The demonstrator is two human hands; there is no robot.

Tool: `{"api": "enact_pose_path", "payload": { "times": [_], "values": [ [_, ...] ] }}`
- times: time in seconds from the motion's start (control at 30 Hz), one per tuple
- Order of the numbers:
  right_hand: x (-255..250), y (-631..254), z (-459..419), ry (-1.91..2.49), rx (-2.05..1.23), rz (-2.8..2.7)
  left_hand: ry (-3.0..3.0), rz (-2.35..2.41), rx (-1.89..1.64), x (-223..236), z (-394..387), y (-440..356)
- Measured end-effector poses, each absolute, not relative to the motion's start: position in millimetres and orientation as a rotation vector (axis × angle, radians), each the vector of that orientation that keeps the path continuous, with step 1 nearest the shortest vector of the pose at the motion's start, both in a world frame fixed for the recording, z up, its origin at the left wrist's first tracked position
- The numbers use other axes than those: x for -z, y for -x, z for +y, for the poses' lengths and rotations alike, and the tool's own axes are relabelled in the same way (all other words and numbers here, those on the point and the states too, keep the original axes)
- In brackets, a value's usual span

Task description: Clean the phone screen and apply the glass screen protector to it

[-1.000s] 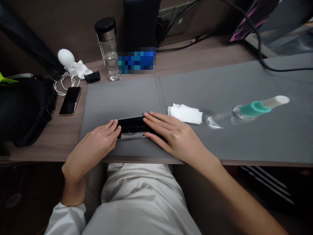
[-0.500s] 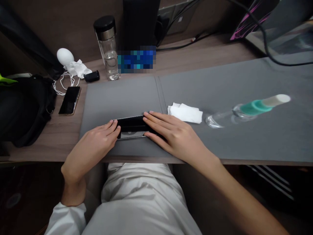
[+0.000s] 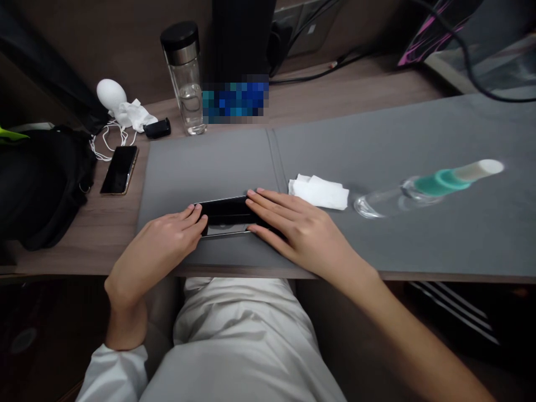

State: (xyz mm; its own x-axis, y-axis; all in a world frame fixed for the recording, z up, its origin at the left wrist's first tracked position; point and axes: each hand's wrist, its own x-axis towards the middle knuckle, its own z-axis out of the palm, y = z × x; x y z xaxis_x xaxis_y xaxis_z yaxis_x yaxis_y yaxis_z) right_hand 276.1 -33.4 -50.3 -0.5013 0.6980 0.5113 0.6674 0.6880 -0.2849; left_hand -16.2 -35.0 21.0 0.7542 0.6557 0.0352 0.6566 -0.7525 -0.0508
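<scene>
There it was, a black smartphone [image 3: 226,216] lying flat and lengthwise on the grey desk mat [image 3: 201,167], right near the mat's front edge! My left hand [image 3: 165,237] had its fingertips at the phone's left end, and my right hand [image 3: 301,231] had its fingers spread over the right end, so the two hands sat apart with the phone clamped between them. Just past my right fingers lay a folded white tissue [image 3: 319,192], and beside that a clear bottle [image 3: 379,202] with a teal band [image 3: 444,182] lay on its side; I couldn't tell if anything was inside. Up on the wooden desk [image 3: 293,95], a glass flask [image 3: 186,84] with a black lid [image 3: 180,34] stood upright, holding clear liquid in its lower part. Off to the left, a second phone [image 3: 119,170] lay beside a black backpack [image 3: 50,184].
</scene>
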Motion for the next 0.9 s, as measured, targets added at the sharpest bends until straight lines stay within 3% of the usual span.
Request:
{"api": "enact_pose_path", "payload": {
  "times": [0.9],
  "values": [
    [54.8,-276.2,-33.5,1.037,-0.027,-2.298,2.892,-1.012,0.063,-23.1,-30.3,15.9]
  ]
}}
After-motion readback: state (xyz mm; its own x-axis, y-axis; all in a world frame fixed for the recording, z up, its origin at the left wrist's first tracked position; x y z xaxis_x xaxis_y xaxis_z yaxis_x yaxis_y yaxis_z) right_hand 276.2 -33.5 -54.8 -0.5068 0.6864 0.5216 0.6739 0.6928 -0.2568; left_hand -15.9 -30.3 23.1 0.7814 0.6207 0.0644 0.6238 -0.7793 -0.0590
